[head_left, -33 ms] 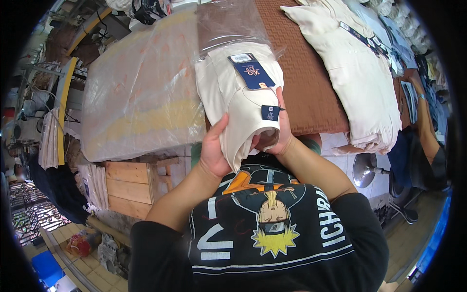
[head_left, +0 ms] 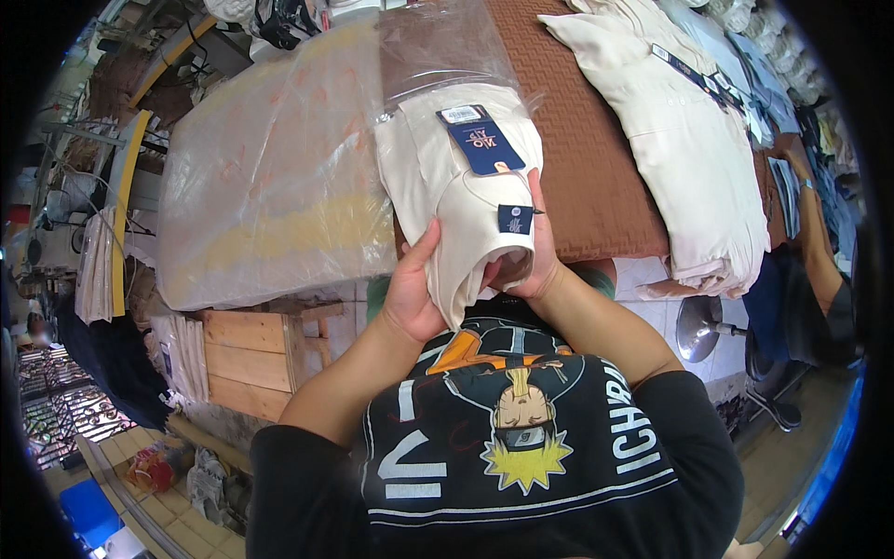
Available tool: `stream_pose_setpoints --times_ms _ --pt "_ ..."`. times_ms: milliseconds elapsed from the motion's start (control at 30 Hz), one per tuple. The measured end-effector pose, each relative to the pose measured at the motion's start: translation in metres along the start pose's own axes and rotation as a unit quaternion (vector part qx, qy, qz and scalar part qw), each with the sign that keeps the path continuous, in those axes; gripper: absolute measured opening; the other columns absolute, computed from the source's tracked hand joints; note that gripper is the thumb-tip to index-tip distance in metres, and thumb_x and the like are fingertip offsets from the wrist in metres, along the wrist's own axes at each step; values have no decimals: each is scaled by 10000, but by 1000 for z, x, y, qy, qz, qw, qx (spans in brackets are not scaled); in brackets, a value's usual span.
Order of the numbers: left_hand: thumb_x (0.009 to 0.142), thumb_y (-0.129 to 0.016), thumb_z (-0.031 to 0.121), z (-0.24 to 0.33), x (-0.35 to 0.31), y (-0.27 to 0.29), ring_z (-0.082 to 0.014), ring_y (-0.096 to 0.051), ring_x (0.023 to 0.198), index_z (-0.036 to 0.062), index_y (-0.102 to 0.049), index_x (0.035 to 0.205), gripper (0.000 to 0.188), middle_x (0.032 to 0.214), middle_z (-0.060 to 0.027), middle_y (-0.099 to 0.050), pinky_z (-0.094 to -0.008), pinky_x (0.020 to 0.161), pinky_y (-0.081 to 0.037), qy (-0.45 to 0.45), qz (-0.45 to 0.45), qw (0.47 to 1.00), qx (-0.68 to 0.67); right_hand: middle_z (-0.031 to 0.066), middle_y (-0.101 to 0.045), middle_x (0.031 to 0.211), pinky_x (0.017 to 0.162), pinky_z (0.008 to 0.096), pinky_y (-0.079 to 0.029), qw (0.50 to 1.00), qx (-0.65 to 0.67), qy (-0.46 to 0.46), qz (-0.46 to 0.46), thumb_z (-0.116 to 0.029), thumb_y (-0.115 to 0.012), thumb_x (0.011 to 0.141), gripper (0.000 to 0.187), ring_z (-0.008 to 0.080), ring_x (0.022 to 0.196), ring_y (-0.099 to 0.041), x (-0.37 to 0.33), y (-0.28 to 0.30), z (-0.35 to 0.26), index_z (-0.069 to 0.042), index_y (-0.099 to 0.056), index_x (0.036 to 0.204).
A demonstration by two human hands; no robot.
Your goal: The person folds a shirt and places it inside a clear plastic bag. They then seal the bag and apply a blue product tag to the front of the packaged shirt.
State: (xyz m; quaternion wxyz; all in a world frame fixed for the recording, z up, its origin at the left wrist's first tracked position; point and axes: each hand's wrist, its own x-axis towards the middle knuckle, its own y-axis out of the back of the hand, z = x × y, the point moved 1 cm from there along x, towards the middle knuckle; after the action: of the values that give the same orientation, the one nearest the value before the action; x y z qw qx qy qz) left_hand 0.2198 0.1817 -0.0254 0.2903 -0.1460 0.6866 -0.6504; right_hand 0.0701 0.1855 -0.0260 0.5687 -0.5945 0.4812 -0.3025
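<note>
gripping a folded cream garment (head_left: 456, 200), the left hand (head_left: 414, 291) and right hand (head_left: 544, 256) were partly closed, one at each side of its near end. the garment projected past the near edge of the brown bench (head_left: 596, 177), navy tag (head_left: 486, 146) uppermost, between clear plastic sheeting (head_left: 279, 168) and stacked cream garments (head_left: 694, 172).
</note>
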Motion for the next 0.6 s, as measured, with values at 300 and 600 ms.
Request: stream_pose_setpoints --times_ms 300,600 --pt "942 -449 512 17 -37 6 -213 -613 1027 49 -530 1243 559 1147 -119 -619 -396 928 -477 226 149 918 291 225 -443 1358 989 515 -416 995 -10 -52 -86 -734 -296 849 873 394 1183 -502 11 5 9 -64 -335 1409" --pt "853 -640 328 69 54 -135 -203 -627 878 -5 -625 1101 415 939 -120 -666 -309 795 -483 -183 52 318 929 196 -491 1319 978 488 -444 997 41 -33 -51 -591 -355 913 728 347 1165 -534 2 0 1 -37 -354 1385"
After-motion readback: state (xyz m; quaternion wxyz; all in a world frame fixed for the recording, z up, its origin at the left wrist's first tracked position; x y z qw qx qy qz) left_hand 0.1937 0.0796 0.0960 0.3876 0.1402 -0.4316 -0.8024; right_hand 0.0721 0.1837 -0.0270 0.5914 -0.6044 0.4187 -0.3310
